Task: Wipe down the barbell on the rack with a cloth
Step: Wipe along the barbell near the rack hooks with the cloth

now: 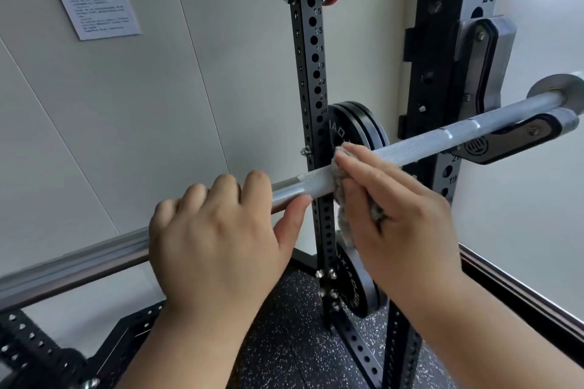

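Two hands (218, 240) (401, 221), one barbell (420, 148), one cloth (343, 224)

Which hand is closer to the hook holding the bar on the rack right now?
Right. The right hand, holding the cloth against the barbell, is nearer the hook; the left hand grips the barbell farther along.
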The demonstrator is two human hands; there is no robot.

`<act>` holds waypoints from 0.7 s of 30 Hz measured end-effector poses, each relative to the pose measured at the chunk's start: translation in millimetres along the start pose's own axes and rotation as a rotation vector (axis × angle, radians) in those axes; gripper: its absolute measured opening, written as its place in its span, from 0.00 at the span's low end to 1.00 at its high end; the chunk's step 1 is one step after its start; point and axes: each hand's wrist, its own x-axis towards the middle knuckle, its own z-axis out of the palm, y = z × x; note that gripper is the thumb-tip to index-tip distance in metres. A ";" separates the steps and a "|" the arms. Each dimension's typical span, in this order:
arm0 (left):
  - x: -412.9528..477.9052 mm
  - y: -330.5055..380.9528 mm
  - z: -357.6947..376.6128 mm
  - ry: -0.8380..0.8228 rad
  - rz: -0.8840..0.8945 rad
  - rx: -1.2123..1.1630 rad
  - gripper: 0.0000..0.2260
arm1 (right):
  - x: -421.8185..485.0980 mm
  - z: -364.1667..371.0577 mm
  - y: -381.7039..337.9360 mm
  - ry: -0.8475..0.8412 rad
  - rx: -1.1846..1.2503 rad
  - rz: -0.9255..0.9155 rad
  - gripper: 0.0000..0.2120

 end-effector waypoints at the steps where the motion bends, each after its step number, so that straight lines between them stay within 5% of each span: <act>1: 3.0 -0.8 -2.1 -0.015 0.005 -0.013 0.25 | -2.7 3.4 -3.4 0.013 0.003 0.013 0.13; 8: 23.3 -0.8 -15.5 -0.169 -0.009 -0.091 0.28 | -3.5 9.6 -1.2 -0.043 0.043 -0.112 0.13; 13: 32.4 -5.2 -14.8 -0.272 -0.057 -0.112 0.34 | -9.4 12.6 -18.6 -0.016 0.054 0.007 0.14; 17: 19.9 -3.3 -15.8 -0.227 -0.007 -0.069 0.27 | -15.0 7.3 -11.3 -0.042 -0.011 -0.112 0.14; 21: -1.8 -6.7 -13.5 -0.200 0.077 -0.005 0.17 | -2.5 2.9 -2.4 0.041 -0.025 0.008 0.13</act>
